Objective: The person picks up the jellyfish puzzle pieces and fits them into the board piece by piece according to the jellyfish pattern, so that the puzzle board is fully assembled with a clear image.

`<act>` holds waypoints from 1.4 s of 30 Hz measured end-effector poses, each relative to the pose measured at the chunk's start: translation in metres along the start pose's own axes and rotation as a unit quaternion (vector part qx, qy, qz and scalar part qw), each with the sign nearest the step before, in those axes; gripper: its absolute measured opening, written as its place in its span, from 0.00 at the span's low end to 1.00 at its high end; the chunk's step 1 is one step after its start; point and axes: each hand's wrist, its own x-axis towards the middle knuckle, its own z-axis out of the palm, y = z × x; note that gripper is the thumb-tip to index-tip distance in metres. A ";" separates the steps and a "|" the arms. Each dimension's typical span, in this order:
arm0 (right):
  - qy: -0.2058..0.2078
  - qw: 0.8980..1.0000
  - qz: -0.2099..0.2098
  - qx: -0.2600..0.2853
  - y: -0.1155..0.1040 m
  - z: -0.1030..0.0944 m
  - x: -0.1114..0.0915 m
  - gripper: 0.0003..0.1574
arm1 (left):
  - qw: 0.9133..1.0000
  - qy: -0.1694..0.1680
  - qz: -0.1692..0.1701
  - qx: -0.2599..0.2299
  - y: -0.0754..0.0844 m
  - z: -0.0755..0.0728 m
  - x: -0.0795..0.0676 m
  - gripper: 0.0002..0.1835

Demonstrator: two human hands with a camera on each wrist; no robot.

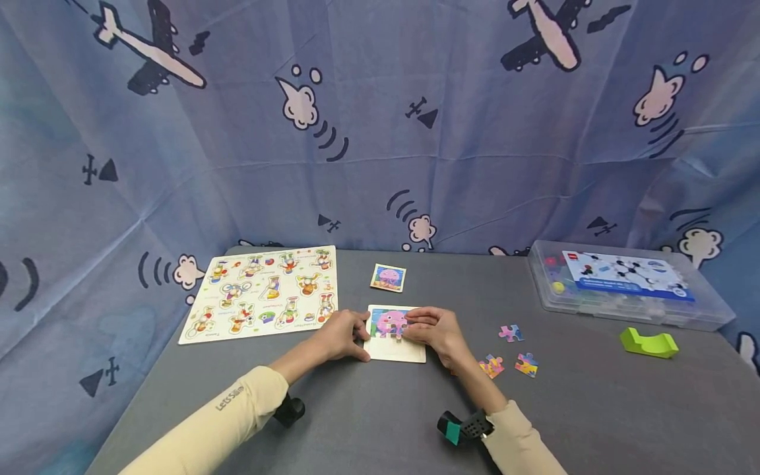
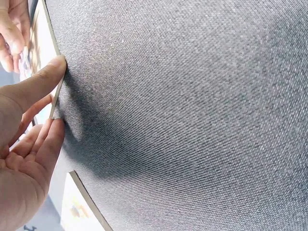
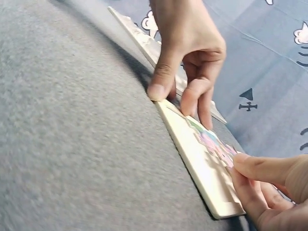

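A small wooden puzzle board (image 1: 396, 351) lies on the table, its upper part filled with a pink cartoon picture and its lower part bare wood. My left hand (image 1: 342, 335) grips the board's left side, the thumb (image 2: 50, 72) pressing the near corner and the fingers farther up the edge. Over the right half, my right hand (image 1: 436, 331) pinches a puzzle piece (image 3: 233, 151) between thumb and fingertips, mostly hidden by them. Loose jigsaw pieces lie right of that hand: a pink and blue piece (image 1: 511, 333), a yellow and pink piece (image 1: 491, 366) and another colourful piece (image 1: 526, 365).
Behind the board lies a small square picture card (image 1: 388, 278). A large wooden puzzle board (image 1: 261, 290) with cartoon figures is at the left. On the right are a clear plastic case (image 1: 632, 284) and a lime-green block (image 1: 649, 343). A patterned curtain (image 1: 368, 132) hangs behind the table.
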 end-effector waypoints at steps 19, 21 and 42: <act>0.051 0.970 -0.067 -0.228 0.002 0.016 0.001 0.16 | 1.000 -0.005 -0.001 -0.003 -0.001 -0.001 0.002 0.14; 0.050 0.967 -0.068 -0.242 0.001 0.016 0.001 0.16 | 1.000 -0.005 0.001 -0.002 -0.001 -0.001 0.002 0.14; 0.032 0.979 -0.070 -0.188 -0.007 0.018 0.004 0.18 | 1.000 -0.007 -0.009 -0.006 0.001 -0.002 0.002 0.14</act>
